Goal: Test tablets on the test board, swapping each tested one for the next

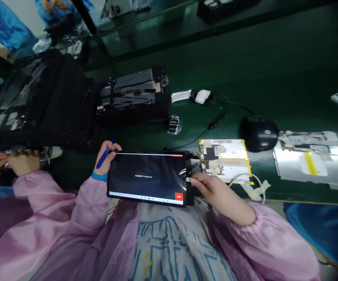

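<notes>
A black tablet [147, 177] with a dark lit screen and a red button at its lower right sits over my lap. My left hand [106, 156] grips its upper left corner and also holds a blue pen [104, 154]. My right hand [208, 183] is closed in a pinch on a small white plug [188, 179] at the tablet's right edge; a white cable [245, 177] runs off behind the hand.
On the green bench [274, 58] lie an opened tablet back with a yellow-edged board [224, 158], a black mouse [259, 132], a silver tablet shell [312, 156], a black fixture box [135, 95] and a small metal counter [174, 124]. Another person's hands [10, 162] work at far left.
</notes>
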Demonstrator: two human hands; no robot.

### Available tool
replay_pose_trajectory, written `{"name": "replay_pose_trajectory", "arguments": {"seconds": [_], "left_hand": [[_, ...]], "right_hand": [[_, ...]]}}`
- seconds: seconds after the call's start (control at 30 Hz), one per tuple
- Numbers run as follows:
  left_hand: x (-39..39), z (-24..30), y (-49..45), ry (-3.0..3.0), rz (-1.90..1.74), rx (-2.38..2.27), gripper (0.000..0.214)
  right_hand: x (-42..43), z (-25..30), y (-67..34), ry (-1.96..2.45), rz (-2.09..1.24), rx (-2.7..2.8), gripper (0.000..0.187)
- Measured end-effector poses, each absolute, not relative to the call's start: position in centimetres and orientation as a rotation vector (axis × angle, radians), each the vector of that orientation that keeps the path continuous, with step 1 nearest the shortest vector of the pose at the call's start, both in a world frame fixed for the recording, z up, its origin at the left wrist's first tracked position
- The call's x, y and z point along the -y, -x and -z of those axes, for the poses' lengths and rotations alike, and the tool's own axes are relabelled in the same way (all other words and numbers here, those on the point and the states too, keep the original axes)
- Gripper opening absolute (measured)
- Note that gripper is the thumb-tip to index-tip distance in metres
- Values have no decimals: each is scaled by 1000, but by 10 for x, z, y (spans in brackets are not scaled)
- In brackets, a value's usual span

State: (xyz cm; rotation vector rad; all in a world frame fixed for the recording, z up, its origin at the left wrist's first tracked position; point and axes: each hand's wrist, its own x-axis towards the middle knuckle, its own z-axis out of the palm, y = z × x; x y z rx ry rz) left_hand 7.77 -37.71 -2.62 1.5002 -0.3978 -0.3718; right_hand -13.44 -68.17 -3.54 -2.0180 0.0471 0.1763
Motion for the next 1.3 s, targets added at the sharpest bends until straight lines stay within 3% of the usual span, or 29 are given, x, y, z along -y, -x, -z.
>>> {"name": "replay_pose_trajectory", "arguments": {"seconds": [0.17, 0.37, 0.97, 1.17, 1.3], "left_hand": [[374, 28, -72, -1443, 387, 371, 43], [371, 33, -72, -1451, 398, 410, 41], [373, 24, -67, -1529, 396, 344, 43], [372, 19, -70, -1539, 425, 311, 41], [372, 19, -71, -1537, 414, 306, 42]], "right_hand": [[673, 32, 141, 2143, 315, 12, 22], [667, 33, 144, 2379, 503, 260, 16], [685, 33, 143, 2543, 391, 708, 26], [708, 14, 134, 2516, 492, 337, 36], [726, 8, 98, 2591, 468, -89, 30]]}}
